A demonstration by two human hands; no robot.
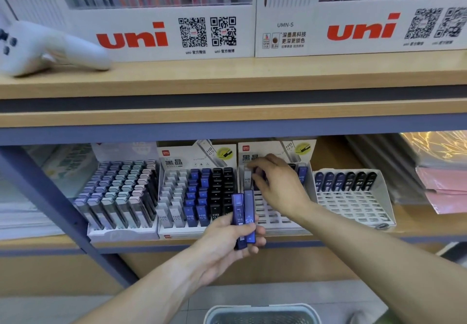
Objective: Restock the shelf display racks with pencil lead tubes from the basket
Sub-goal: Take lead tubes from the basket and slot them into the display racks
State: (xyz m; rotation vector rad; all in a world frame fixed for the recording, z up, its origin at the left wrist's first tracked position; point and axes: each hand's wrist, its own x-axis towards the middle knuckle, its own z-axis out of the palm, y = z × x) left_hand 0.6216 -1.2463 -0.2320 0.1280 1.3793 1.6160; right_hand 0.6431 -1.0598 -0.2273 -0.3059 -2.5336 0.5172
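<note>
My left hand (227,245) holds two blue pencil lead tubes (243,219) upright in front of the lower shelf. My right hand (275,179) reaches into the back rows of the middle white display rack (278,225), its fingers pinched on a dark blue tube (260,176) beside a grey tube. That rack's front rows show empty slots. The rack to its left (197,192) is filled with grey, blue and black tubes. The basket (262,315) shows at the bottom edge, below my arms.
A pastel tube rack (118,197) stands at the left, and a rack (353,197) with one back row of tubes at the right. Pink folders (442,187) lie far right. The upper shelf carries uni pen boxes (161,35) and a white handheld device (50,48).
</note>
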